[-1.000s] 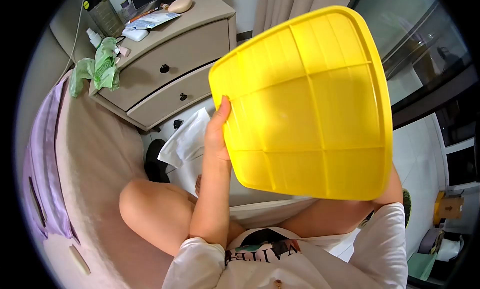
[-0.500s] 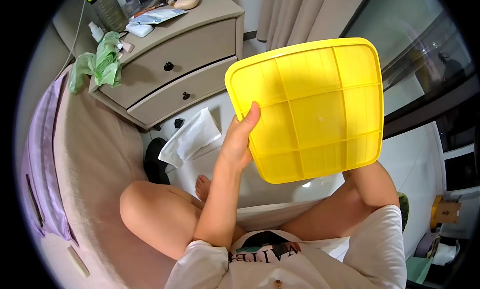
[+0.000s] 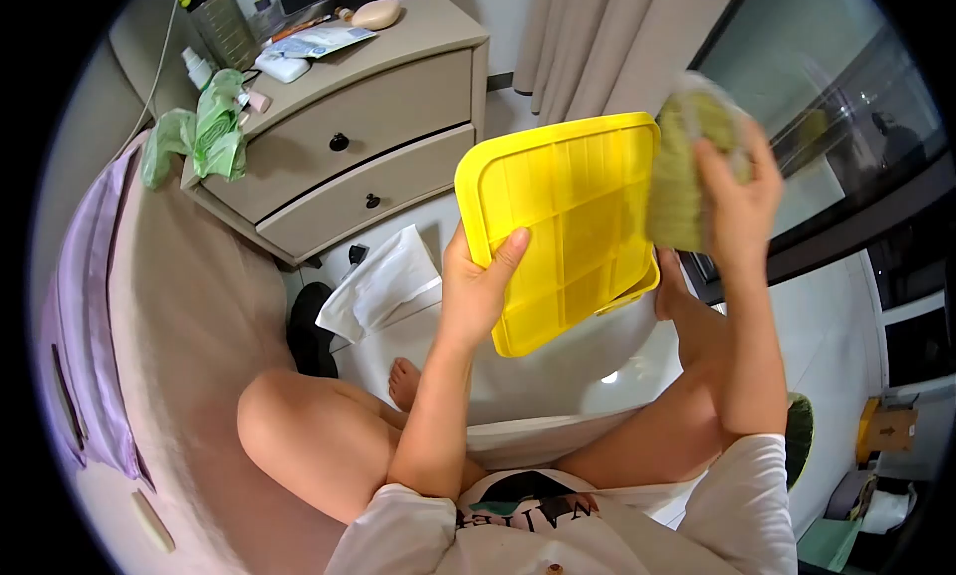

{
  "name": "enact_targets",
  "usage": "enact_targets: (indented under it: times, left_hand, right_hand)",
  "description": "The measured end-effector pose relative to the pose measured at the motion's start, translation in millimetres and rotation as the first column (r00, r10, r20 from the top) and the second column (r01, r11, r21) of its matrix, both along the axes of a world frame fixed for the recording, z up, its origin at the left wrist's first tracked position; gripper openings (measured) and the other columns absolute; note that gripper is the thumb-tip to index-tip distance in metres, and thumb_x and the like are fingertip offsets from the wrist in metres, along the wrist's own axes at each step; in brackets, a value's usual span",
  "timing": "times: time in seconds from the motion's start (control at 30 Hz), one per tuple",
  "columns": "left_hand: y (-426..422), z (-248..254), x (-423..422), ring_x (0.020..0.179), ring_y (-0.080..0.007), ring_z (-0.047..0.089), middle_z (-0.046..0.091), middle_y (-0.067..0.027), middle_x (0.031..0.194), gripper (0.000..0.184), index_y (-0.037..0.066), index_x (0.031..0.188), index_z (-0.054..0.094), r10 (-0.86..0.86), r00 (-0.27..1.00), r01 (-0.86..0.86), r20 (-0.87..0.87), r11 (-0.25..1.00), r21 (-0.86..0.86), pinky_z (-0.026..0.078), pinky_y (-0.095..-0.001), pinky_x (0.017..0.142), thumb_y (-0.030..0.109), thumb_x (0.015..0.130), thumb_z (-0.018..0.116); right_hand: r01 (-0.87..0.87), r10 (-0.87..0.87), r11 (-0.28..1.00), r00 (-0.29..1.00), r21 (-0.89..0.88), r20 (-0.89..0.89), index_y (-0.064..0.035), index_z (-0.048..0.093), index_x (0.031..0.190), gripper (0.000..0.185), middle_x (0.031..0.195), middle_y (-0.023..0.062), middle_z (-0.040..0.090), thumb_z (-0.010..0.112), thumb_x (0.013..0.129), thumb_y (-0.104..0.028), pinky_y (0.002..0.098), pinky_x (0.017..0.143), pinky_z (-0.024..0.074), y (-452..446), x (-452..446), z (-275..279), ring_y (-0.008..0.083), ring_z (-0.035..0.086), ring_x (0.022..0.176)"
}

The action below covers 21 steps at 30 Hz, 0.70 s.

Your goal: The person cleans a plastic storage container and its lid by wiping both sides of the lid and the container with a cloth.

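My left hand (image 3: 476, 284) grips the left edge of a yellow plastic lid (image 3: 573, 227), its thumb on the ribbed face and its other fingers hidden behind. The lid is tilted in front of me, narrow in view. Just right of it, my right hand (image 3: 742, 192) is closed round a green cloth (image 3: 687, 172), held upright near the lid's right edge. Cloth and fingers are blurred by motion; whether the cloth touches the lid I cannot tell. Below the lid's lower right corner another yellow edge shows.
A beige drawer cabinet (image 3: 373, 147) stands at the upper left, with a bottle (image 3: 221, 25), a green plastic bag (image 3: 217, 127) and small items on it. A white sheet or bag (image 3: 380, 284) lies on the floor beside a black object (image 3: 311, 328). A glass door is at right.
The lid has come lower and turned edge-on, with my left hand still on it. My right hand, hidden behind the lid before, has come out to its right with the green cloth.
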<state>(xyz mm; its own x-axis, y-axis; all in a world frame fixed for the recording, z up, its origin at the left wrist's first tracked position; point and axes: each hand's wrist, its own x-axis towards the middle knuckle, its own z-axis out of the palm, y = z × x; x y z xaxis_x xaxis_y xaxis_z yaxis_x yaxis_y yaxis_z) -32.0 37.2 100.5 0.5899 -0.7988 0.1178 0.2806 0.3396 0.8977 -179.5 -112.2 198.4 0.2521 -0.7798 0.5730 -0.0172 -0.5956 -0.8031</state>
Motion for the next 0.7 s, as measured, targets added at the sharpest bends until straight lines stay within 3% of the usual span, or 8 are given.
enact_targets:
  times: [0.07, 0.13, 0.23, 0.33, 0.43, 0.47, 0.53, 0.7]
  left_hand:
    - [0, 1, -4, 0.084, -0.0098, 0.054, 0.06, -0.0032, 0.093, 0.028, 0.0, 0.108, 0.052, -0.025, 0.997, 0.024, 0.077, 1.0, 0.02, 0.044, -0.0251, 0.075, 0.016, 0.087, 0.06]
    - [2, 4, -8, 0.081, -0.0097, 0.053, 0.06, -0.003, 0.09, 0.028, 0.0, 0.107, 0.053, -0.026, 0.963, 0.006, 0.27, 0.997, 0.073, 0.044, -0.0247, 0.073, 0.017, 0.086, 0.061]
    - [3, 7, -13, 0.08, -0.0096, 0.053, 0.061, -0.0048, 0.088, 0.029, 0.0, 0.107, 0.054, -0.046, 0.958, 0.006, 0.284, 0.99, 0.141, 0.044, -0.0247, 0.072, 0.018, 0.085, 0.061]
    - [0, 1, -13, 0.076, -0.0097, 0.054, 0.062, -0.006, 0.084, 0.027, 0.0, 0.104, 0.055, 0.046, 0.952, -0.054, 0.304, 0.998, 0.019, 0.044, -0.0252, 0.07, 0.017, 0.085, 0.062]
    - [11, 8, -5, 0.072, -0.0106, 0.056, 0.063, -0.0066, 0.081, 0.027, -0.001, 0.102, 0.055, 0.057, 0.881, -0.127, 0.47, 0.985, 0.118, 0.046, -0.0262, 0.068, 0.017, 0.084, 0.063]
    - [13, 8, -2, 0.072, -0.0106, 0.056, 0.063, -0.0066, 0.081, 0.027, -0.001, 0.102, 0.055, 0.059, 0.881, -0.129, 0.47, 0.985, 0.119, 0.046, -0.0262, 0.068, 0.017, 0.084, 0.063]
    - [17, 8, 4, 0.07, -0.0114, 0.057, 0.064, -0.0068, 0.08, 0.026, -0.002, 0.1, 0.056, 0.145, 0.872, -0.183, 0.468, 0.982, 0.036, 0.046, -0.0265, 0.066, 0.017, 0.083, 0.063]
    - [17, 13, 10, 0.069, -0.0124, 0.058, 0.064, -0.0085, 0.081, 0.027, -0.002, 0.101, 0.056, 0.097, 0.837, -0.161, 0.539, 0.984, 0.074, 0.047, -0.0271, 0.065, 0.016, 0.083, 0.063]
  right_hand:
    - [-0.091, 0.035, 0.969, 0.97, -0.229, -0.24, 0.0003, 0.058, 0.102, 0.029, 0.095, 0.0111, 0.06, 0.059, 0.073, -0.001, 0.0285, 0.079, 0.0444, 4, 11, -7, 0.0226, 0.057, 0.089]
    - [-0.351, 0.175, 0.86, 0.884, -0.37, -0.433, -0.004, 0.059, 0.101, 0.034, 0.099, 0.0129, 0.058, 0.061, 0.067, 0.001, 0.0308, 0.076, 0.0464, 15, 23, -6, 0.0292, 0.057, 0.088]
    - [-0.479, 0.313, 0.815, 0.837, -0.325, -0.45, -0.0047, 0.06, 0.102, 0.037, 0.098, 0.0121, 0.056, 0.06, 0.066, 0.005, 0.0282, 0.075, 0.0456, 46, 34, -2, 0.0246, 0.058, 0.086]
    - [-0.474, 0.238, 0.774, 0.833, -0.421, -0.5, -0.0051, 0.06, 0.098, 0.037, 0.099, 0.0119, 0.056, 0.06, 0.063, 0.006, 0.0307, 0.075, 0.0466, 55, 42, -1, 0.0283, 0.058, 0.087]
    - [-0.503, 0.308, 0.814, 0.798, -0.291, -0.518, -0.004, 0.059, 0.094, 0.034, 0.097, 0.0128, 0.056, 0.059, 0.062, 0.008, 0.031, 0.073, 0.0466, 47, 38, 11, 0.0291, 0.057, 0.086]
    - [-0.505, 0.31, 0.813, 0.797, -0.29, -0.518, -0.004, 0.059, 0.094, 0.034, 0.097, 0.0128, 0.056, 0.059, 0.062, 0.008, 0.031, 0.073, 0.0466, 38, 36, 11, 0.0291, 0.057, 0.086]
    - [-0.402, 0.139, 0.832, 0.818, -0.382, -0.559, -0.0035, 0.059, 0.092, 0.031, 0.095, 0.013, 0.055, 0.058, 0.063, 0.008, 0.0308, 0.072, 0.0463, 15, 31, 8, 0.0289, 0.057, 0.083]
    - [-0.415, 0.113, 0.811, 0.803, -0.412, -0.586, -0.0082, 0.057, 0.09, 0.024, 0.091, 0.0097, 0.054, 0.059, 0.067, 0.0, 0.0365, 0.068, 0.0464, 3, 35, 5, 0.0317, 0.057, 0.078]
